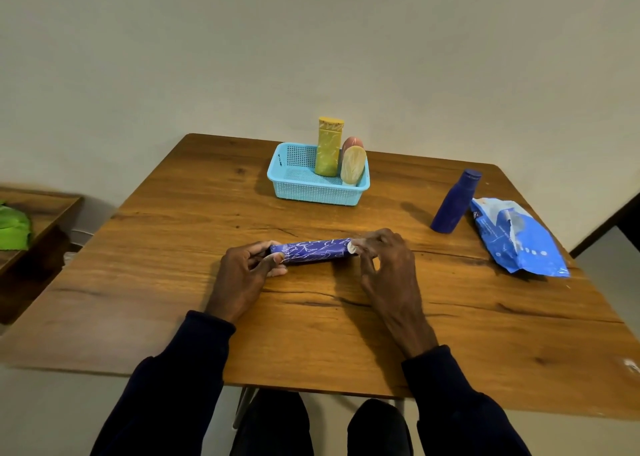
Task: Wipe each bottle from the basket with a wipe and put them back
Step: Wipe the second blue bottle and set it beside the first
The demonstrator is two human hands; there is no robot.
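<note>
Pinching the purple bottle [313, 251] by its ends, left hand [242, 272] and right hand [388, 265] hold it at the centre of the wooden bench [173, 247]; beige wall [173, 57] behind.

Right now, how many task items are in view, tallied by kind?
Bottles: 5 (yellow bottle, pink bottle, cream bottle, dark blue bottle, patterned bottle)
Basket: 1
Wipe pack: 1
Total: 7

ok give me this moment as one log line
left hand grips patterned blue bottle end | right hand pinches other end | basket holds three bottles | dark blue bottle upright beside wipes pack
</note>
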